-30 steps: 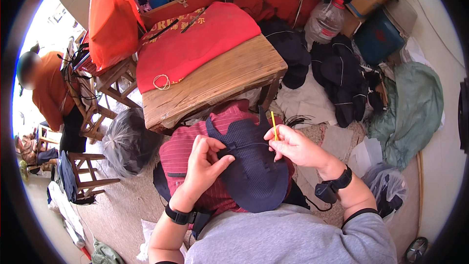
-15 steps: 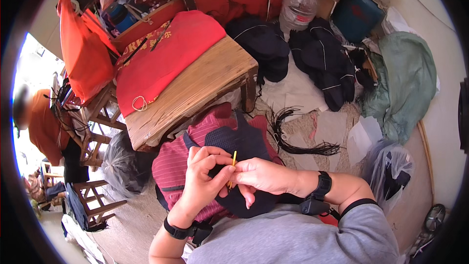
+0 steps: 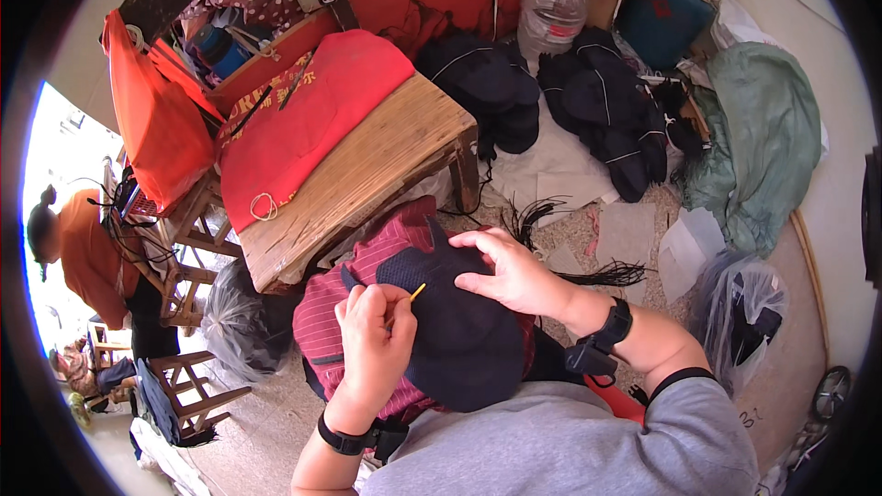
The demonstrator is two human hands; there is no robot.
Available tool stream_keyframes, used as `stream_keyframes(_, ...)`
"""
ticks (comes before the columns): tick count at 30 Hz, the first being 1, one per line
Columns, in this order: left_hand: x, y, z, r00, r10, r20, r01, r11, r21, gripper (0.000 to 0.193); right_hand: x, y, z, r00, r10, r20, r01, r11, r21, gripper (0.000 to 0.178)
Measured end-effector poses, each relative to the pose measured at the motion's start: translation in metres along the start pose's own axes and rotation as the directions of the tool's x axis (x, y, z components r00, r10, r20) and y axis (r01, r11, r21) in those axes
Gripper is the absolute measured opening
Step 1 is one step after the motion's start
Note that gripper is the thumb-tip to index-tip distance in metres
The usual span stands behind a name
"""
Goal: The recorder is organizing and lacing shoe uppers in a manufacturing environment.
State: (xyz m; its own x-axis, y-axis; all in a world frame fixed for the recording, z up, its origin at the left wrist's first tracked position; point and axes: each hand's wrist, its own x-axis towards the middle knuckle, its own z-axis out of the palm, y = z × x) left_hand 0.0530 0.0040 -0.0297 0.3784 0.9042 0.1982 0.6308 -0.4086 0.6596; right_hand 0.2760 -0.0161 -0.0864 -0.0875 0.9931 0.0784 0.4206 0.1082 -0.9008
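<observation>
My left hand [image 3: 375, 326] is closed in a pinch around a thin yellow stick-like tool [image 3: 418, 292]. The tool's pointed end sticks out to the upper right; most of its length hides in my fingers. A dark navy fabric piece [image 3: 469, 344] with a textured patch and narrow pointed ends lies across my lap, under both hands. My right hand [image 3: 510, 274] hovers over or rests on its upper right part, thumb and forefinger spread apart. Beneath the navy piece, a maroon cloth with thin pale stripes [image 3: 317, 326] bulges out to the left.
Ahead stands a wooden table [image 3: 386, 152] with a red cloth [image 3: 317, 119] over it. Black cords [image 3: 602, 273] and dark fabric bundles [image 3: 602, 101] lie on the floor at right, near a clear plastic bag [image 3: 740, 312]. Wooden stools [image 3: 197, 395] and a person in orange [image 3: 87, 253] are at left.
My hands, together around the yellow tool before, have separated. The left moved slightly left with the tool; the right let go, opened and moved up over the navy fabric.
</observation>
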Motion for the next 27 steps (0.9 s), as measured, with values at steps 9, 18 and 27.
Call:
stream_keyframes(9,-0.008,-0.008,-0.007,0.999,0.037,0.024,-0.040,0.994,0.105,0.012,0.010,-0.050,-0.007,0.914,-0.397,-0.089,0.301,0.807,-0.507,0.040)
stream_keyframes(18,0.008,-0.010,-0.008,0.964,0.231,0.133,-0.252,0.952,0.172,0.013,0.015,-0.027,-0.002,0.963,-0.262,0.068,0.266,0.962,-0.059,0.031)
stream_keyframes(27,0.011,0.000,-0.004,0.970,0.203,0.137,-0.222,0.965,0.143,0.022,0.024,-0.018,0.003,0.960,-0.267,0.083,0.259,0.961,0.095,0.018)
